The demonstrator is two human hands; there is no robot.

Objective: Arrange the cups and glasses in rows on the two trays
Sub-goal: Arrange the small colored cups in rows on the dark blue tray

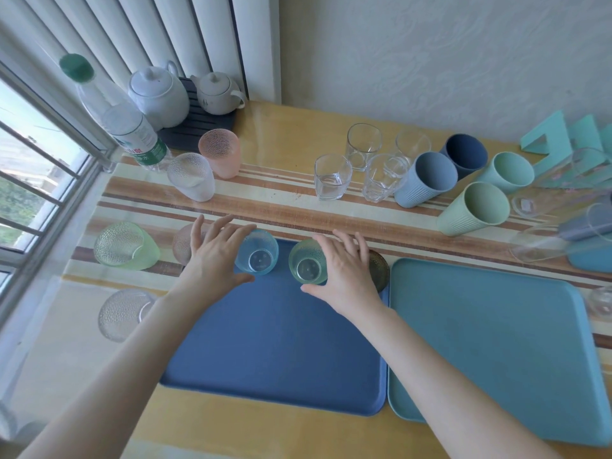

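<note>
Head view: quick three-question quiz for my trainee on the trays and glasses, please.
1. True or false: the teal tray already holds a row of glasses.
2. Which stand between the left hand and the right hand, at the far edge of the dark blue tray? A) a blue glass and a green glass; B) two clear glasses; C) two ribbed cups.
3. How many white teapots stand on the dark slatted mat?
Key: 1 false; 2 A; 3 two.
</note>
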